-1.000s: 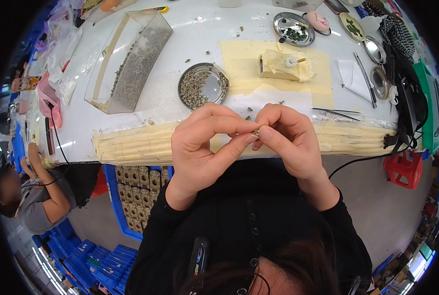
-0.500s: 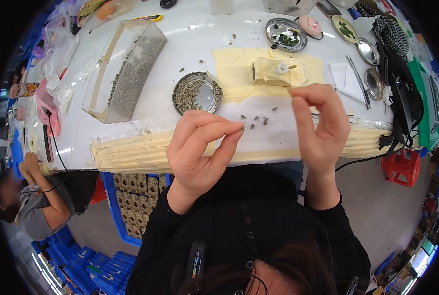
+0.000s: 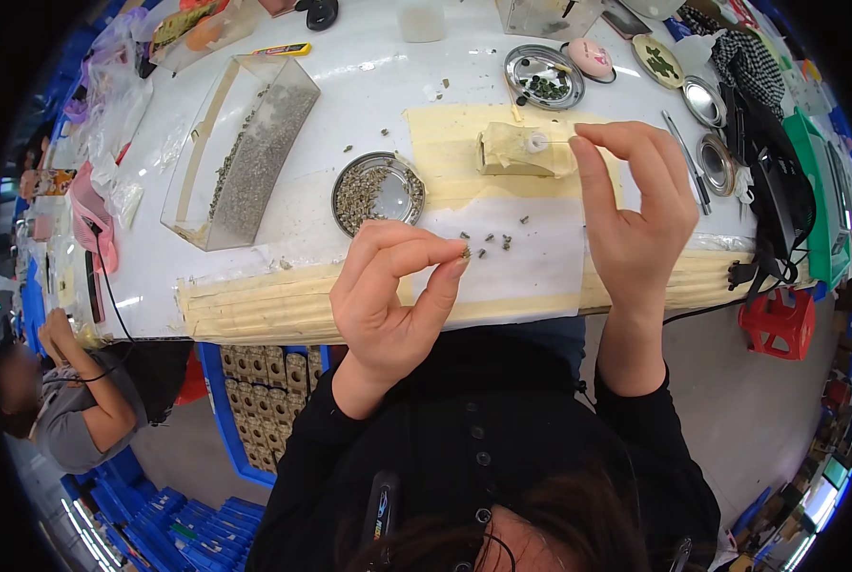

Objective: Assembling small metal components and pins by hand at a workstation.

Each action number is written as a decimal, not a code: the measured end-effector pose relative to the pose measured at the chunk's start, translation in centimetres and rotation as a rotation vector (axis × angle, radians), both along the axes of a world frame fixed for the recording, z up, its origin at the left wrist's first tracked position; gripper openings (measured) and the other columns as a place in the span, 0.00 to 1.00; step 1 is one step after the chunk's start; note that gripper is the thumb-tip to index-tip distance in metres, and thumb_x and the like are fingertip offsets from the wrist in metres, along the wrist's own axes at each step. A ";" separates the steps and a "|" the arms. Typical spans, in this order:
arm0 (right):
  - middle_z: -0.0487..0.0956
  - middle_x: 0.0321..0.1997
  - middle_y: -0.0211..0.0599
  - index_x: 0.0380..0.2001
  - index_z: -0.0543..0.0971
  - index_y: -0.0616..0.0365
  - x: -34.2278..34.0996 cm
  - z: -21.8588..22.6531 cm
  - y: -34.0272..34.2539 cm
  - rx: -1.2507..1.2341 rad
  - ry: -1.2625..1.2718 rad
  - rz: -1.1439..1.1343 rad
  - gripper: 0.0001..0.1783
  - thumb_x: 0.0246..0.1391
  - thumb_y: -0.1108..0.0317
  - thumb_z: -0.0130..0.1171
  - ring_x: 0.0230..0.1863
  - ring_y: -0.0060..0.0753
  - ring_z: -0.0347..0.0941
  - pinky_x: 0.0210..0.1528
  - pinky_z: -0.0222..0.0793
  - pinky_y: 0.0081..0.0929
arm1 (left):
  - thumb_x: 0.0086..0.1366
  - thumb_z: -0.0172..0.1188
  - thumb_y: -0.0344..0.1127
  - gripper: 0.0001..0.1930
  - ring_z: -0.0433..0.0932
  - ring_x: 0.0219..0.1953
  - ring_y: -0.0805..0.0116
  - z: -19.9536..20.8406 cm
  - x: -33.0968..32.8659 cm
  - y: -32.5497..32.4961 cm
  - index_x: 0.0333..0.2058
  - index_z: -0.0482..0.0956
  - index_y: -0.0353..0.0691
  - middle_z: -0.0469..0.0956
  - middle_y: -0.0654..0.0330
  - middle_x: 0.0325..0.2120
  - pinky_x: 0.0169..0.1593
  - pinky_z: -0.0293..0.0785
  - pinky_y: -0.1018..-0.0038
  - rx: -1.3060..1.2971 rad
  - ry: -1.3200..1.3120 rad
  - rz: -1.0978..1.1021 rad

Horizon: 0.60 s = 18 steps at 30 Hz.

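My left hand [image 3: 388,296] is closed in a pinch over the table's near edge, holding a tiny greyish metal part [image 3: 466,253] between thumb and fingertips. My right hand [image 3: 636,195] is raised to the right of a small tape-covered block [image 3: 516,157]. Its thumb and forefinger are pinched on the end of a thin stick [image 3: 561,143], which points at a small white cup-like piece [image 3: 536,142] on the block. Several loose metal parts [image 3: 507,242] lie on white paper [image 3: 540,272] between the hands. A round metal dish [image 3: 416,195] heaped with similar parts stands beyond my left hand.
A clear bin [image 3: 183,191] of small parts stands at left. Far right are a steel dish [image 3: 578,88] with dark green pieces, round tins [image 3: 717,162] and tweezers [image 3: 688,162]. A blue tray [image 3: 218,410] of blocks sits below the table. Another person [image 3: 92,400] is at far left.
My right hand has moved up from below the stick and now pinches its end. My left hand keeps its pinch on the tiny part. The whole view has shifted slightly.
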State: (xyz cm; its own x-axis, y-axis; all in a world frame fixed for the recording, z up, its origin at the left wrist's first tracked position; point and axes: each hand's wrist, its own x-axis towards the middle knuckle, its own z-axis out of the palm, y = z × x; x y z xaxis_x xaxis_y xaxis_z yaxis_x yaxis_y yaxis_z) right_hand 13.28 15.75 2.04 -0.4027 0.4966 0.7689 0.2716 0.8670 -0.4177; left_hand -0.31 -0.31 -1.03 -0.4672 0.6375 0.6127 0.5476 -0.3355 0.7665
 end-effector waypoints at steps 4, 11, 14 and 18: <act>0.78 0.33 0.39 0.31 0.77 0.64 0.7 0.6 -2.5 -0.162 0.205 0.175 0.05 0.50 0.78 0.63 0.32 0.31 0.73 0.35 0.68 0.23 | 0.52 0.66 0.19 0.08 0.74 0.30 0.67 0.1 0.1 -0.2 0.32 0.81 0.33 0.77 0.57 0.28 0.35 0.69 0.76 -0.001 -0.081 -0.037; 0.78 0.36 0.47 0.39 0.66 0.67 0.2 -0.7 -5.4 -0.605 0.345 0.641 0.10 0.65 0.68 0.49 0.38 0.33 0.79 0.42 0.76 0.25 | 0.53 0.65 0.19 0.07 0.74 0.31 0.69 0.3 0.6 -0.3 0.32 0.80 0.32 0.77 0.57 0.29 0.35 0.69 0.77 -0.026 -0.201 -0.119; 0.79 0.35 0.47 0.39 0.66 0.67 0.0 -1.1 -5.6 -0.611 0.358 0.671 0.10 0.65 0.69 0.50 0.37 0.33 0.80 0.40 0.76 0.24 | 0.53 0.65 0.19 0.07 0.74 0.31 0.69 0.4 0.6 -0.4 0.32 0.80 0.32 0.77 0.57 0.29 0.35 0.69 0.77 -0.030 -0.195 -0.120; 0.79 0.34 0.47 0.39 0.67 0.67 0.0 -1.1 -5.7 -0.586 0.342 0.659 0.09 0.64 0.71 0.50 0.36 0.32 0.80 0.40 0.76 0.23 | 0.53 0.64 0.19 0.07 0.74 0.30 0.69 0.5 0.6 -0.4 0.32 0.80 0.32 0.77 0.56 0.29 0.35 0.69 0.77 -0.033 -0.191 -0.122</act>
